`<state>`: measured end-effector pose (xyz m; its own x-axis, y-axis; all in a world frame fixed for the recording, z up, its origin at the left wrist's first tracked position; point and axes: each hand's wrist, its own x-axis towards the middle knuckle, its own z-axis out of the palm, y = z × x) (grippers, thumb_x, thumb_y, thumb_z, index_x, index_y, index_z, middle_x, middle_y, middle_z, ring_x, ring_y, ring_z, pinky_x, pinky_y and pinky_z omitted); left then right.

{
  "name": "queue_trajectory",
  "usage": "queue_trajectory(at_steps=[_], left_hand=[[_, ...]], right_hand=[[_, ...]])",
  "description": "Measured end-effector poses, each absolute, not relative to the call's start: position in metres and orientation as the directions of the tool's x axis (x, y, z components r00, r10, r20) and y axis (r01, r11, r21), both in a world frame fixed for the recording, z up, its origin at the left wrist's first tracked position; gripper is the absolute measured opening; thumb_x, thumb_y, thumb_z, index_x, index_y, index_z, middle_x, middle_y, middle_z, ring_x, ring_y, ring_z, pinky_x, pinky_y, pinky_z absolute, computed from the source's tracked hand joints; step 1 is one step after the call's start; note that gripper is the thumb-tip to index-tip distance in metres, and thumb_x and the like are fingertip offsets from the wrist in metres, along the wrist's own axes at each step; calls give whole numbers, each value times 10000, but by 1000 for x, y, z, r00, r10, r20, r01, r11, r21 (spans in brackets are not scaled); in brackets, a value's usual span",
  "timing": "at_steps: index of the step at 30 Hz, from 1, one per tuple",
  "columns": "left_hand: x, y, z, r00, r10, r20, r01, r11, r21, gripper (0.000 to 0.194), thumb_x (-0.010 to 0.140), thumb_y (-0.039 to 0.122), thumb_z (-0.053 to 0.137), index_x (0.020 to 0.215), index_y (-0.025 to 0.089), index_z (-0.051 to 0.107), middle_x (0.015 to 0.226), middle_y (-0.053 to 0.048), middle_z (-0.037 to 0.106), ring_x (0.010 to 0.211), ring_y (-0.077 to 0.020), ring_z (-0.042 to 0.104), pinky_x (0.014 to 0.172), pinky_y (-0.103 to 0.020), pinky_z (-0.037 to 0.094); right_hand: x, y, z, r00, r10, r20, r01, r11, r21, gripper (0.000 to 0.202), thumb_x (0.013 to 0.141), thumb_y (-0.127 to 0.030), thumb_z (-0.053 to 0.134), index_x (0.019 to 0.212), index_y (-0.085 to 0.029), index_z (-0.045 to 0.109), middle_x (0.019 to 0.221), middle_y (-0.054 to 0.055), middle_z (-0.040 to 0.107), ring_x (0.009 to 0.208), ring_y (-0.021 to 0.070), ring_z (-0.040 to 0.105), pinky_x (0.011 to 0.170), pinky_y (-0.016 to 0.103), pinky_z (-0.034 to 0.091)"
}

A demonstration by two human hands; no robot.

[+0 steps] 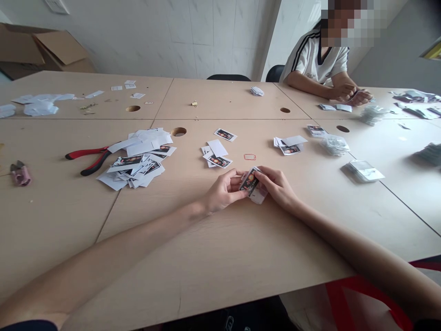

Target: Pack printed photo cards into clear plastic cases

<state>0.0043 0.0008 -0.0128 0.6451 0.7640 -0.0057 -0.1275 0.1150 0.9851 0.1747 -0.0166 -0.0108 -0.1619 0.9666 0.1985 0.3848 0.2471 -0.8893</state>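
Observation:
Both hands meet over the table near its front edge. My left hand [225,191] pinches the left side of a small printed card [250,181], dark with a coloured picture. From the other side, my right hand [277,186] grips the same card, thumb on its upper right. Beneath the card a small clear plastic sleeve [258,196] pokes out toward me; whether the card is partly inside it I cannot tell. Just beyond the hands lies a red-outlined sticker [250,156]. A few loose cards [217,154] lie past my left hand.
Left of the hands is a heap of cards [138,161] beside red-handled pliers [93,156]. Small pink cutters [20,174] lie further left. To the right are clear plastic sleeves [334,145] and a stack of clear cases [365,170]. A co-worker [317,69] sits across the table.

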Motion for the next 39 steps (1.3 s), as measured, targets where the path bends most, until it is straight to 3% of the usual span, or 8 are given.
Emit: queue_trajectory(at_steps=[11,19,24,29,35,39], left_hand=[[4,-1,-13,692,722,-11,-91,102,991,430,642,205,671,1015,144,466,1023,-108,607,948,-198,577,827,-351,449],[4,1,-10,664,747,-22,-127,142,982,402,624,170,683,971,146,482,1020,-97,616,976,-202,562,834,-343,433],[3,3,-13,659,752,-6,-173,160,972,405,623,144,682,981,151,492,998,-86,620,983,-197,557,837,-340,429],[4,3,-13,635,772,-33,-188,196,962,411,614,129,685,977,148,495,1016,-96,606,980,-204,556,814,-339,443],[3,4,-13,646,761,-53,-178,218,960,454,622,121,678,1037,156,497,1065,-103,588,1049,-230,514,866,-378,409],[1,5,-12,675,736,-44,-190,231,954,426,671,117,638,1070,156,494,1108,-115,569,1093,-234,482,881,-369,397]], right_hand=[[169,-23,-8,-100,980,175,356,199,-913,401,829,-444,383,546,-170,310,534,-45,272,480,61,258,431,202,224],[178,-15,-12,-218,967,132,322,198,-926,363,838,-465,347,612,-181,349,559,-40,343,497,73,315,441,192,285],[184,-13,-9,-321,941,110,286,207,-936,279,856,-419,333,778,-177,448,636,-21,414,551,86,385,493,200,346],[187,-16,-1,-385,915,117,360,266,-894,216,846,-314,382,968,-160,473,782,24,515,688,118,480,605,229,415],[183,-19,4,-411,903,127,429,314,-847,256,811,-236,441,1049,-144,441,894,63,550,741,134,528,597,236,438],[184,-18,1,-416,899,135,477,342,-810,369,779,-272,503,1116,-157,406,875,56,563,668,119,527,568,236,431]])
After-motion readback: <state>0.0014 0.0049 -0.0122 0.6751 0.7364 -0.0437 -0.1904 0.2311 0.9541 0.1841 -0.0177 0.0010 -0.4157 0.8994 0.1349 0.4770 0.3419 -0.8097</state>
